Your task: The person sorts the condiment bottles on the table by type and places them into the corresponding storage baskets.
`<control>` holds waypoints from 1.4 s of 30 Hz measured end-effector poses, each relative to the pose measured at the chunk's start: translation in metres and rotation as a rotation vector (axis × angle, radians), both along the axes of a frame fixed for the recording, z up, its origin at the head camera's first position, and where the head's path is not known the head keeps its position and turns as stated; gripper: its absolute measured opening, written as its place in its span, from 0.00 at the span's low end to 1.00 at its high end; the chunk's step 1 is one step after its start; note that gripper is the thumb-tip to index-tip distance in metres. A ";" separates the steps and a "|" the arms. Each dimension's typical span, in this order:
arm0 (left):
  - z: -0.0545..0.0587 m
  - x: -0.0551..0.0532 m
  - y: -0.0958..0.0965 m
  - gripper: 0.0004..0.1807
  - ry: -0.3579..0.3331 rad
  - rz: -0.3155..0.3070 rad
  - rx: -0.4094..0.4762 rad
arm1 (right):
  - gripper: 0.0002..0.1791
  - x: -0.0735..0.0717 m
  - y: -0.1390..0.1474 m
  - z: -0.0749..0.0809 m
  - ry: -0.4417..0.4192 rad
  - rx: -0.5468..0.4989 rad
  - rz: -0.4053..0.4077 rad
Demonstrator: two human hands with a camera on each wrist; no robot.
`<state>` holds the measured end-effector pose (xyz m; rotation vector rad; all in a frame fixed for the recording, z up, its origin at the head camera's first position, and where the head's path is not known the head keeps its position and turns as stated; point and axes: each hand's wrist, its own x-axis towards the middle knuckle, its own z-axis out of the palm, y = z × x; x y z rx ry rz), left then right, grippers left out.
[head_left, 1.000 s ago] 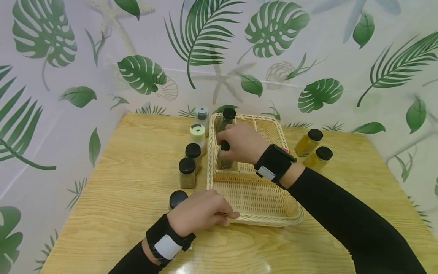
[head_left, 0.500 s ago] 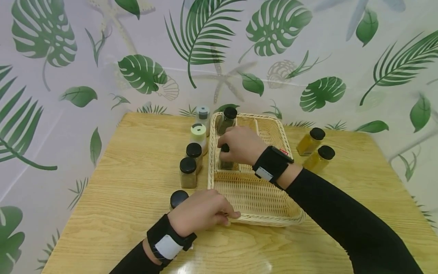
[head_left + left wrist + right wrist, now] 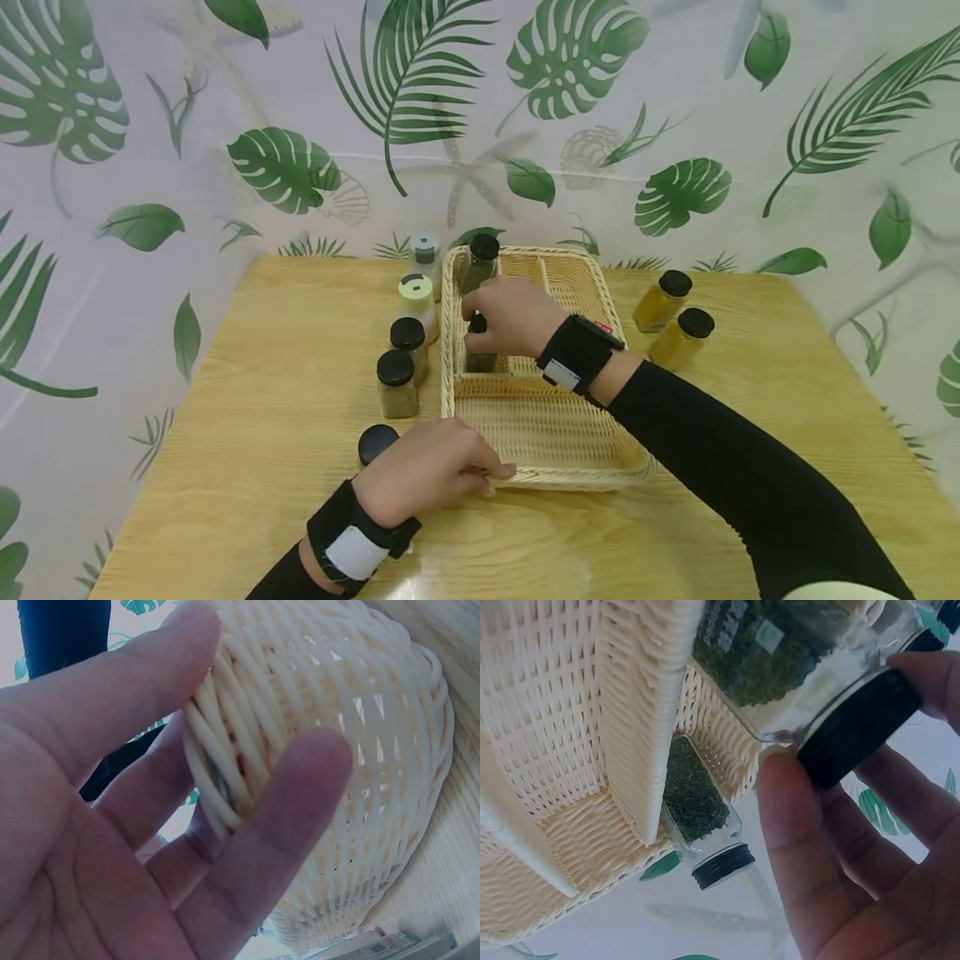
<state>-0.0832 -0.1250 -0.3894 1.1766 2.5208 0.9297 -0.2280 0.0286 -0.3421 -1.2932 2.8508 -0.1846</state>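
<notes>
"In the left section of the basket (image 3: 547, 429), there's the jar (image 3: 480, 362), upright by the look of it, and the right hand (image 3: 517, 315) has it!"

"By the lid (image 3: 862, 727), yes! Thumb and fingers pinch it, so that grip is filled. Taken from the top, I'd guess, because the wicker crowds the sides."

"And the left hand (image 3: 429, 465)?"

"Fingers hooked round the near rim (image 3: 577, 477), towards the left corner. Steadying the basket, I'd say."

"A second jar (image 3: 477, 267) sits just behind, along the same side. Likes grouped together, presumably: green with green."

"Now look at this one! Clear, squarish, packed with dark green flakes, pale lettering down one face and a small light label below."

"Black cap, and a gap above the flakes, so it's not brimful."

"Is it touching the bottom?"

"Can't tell; the fingers hide too much."
</notes>
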 end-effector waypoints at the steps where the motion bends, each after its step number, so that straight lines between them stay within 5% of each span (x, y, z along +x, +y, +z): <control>1: 0.001 0.001 0.000 0.12 0.002 0.000 0.003 | 0.06 0.000 0.000 0.000 -0.001 0.003 0.000; 20: 0.002 0.001 -0.001 0.12 0.007 -0.011 0.001 | 0.26 0.010 0.023 0.001 -0.052 -0.028 -0.039; 42: 0.003 0.003 0.001 0.08 0.000 -0.020 0.003 | 0.24 0.032 0.166 0.013 0.031 -0.015 -0.274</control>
